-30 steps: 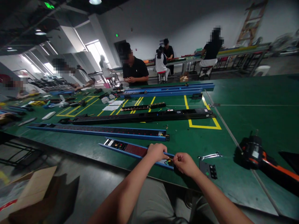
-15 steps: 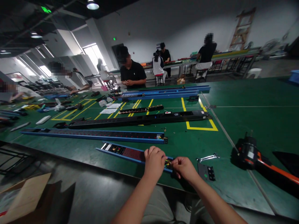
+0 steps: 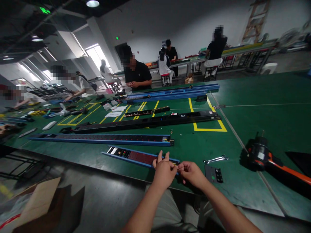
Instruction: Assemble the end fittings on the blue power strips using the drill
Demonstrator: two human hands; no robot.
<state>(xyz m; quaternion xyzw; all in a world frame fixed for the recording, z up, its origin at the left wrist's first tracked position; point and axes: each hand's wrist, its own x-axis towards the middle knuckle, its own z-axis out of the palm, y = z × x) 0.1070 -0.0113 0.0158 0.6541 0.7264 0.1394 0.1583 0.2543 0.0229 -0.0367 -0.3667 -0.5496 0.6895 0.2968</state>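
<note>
A short blue channel (image 3: 128,159) with a dark red board inside lies slantwise near the table's front edge. Over its right end is my left hand (image 3: 164,170), two fingers stretched over the channel while thumb and forefinger pinch something too small to make out. My right hand (image 3: 191,172) is just beyond that end, its fingertips closed on what looks like a thin wire (image 3: 178,168). The two hands' fingertips nearly meet there, and they hide most of the channel's end. Right of my hands lie a small black bracket (image 3: 211,173) and wrenches (image 3: 216,159).
An orange-black power tool (image 3: 261,155) lies at the right. Beyond the channel lie a long blue channel (image 3: 102,139), a long black bar (image 3: 145,122) and more blue channels (image 3: 170,94). A co-worker (image 3: 137,72) stands across the table. An open carton (image 3: 36,204) is low at the left.
My left hand has shifted right and turned, its thumb and forefinger now closer to my right hand's fingertips and covering the coloured wires that showed. The view has tilted slightly.
</note>
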